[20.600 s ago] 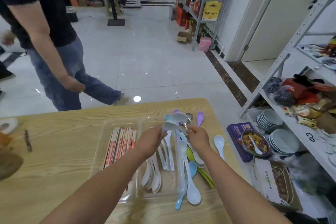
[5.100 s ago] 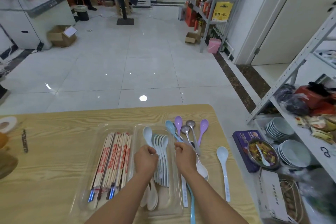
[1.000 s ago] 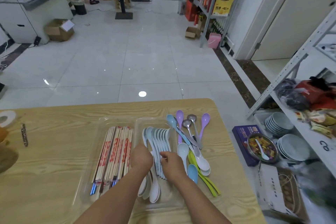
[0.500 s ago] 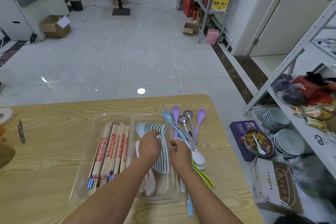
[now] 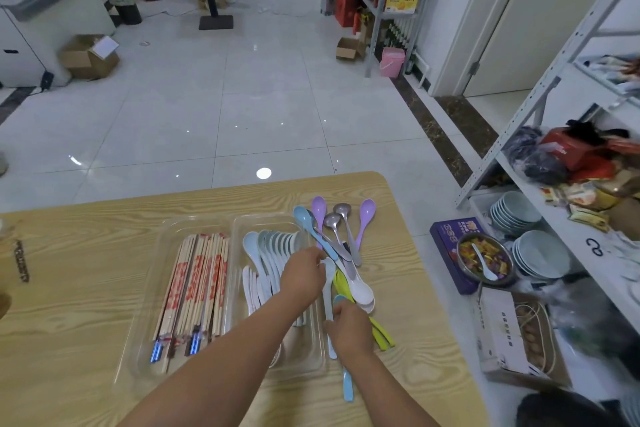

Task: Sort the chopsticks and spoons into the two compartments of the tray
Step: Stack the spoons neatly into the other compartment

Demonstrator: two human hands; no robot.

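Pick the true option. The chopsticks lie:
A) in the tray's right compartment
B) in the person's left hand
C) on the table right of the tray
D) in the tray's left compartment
D: the chopsticks fill the left compartment of the clear tray, and the white spoons fill the right one.

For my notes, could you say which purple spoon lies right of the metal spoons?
The purple spoon nearest the table's right edge; the other purple one lies left of them.

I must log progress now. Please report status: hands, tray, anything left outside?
Left hand and right hand at pale spoon by tray's right rim, grip unclear. Chopsticks in left compartment, white spoons in right. Coloured spoons loose on table.
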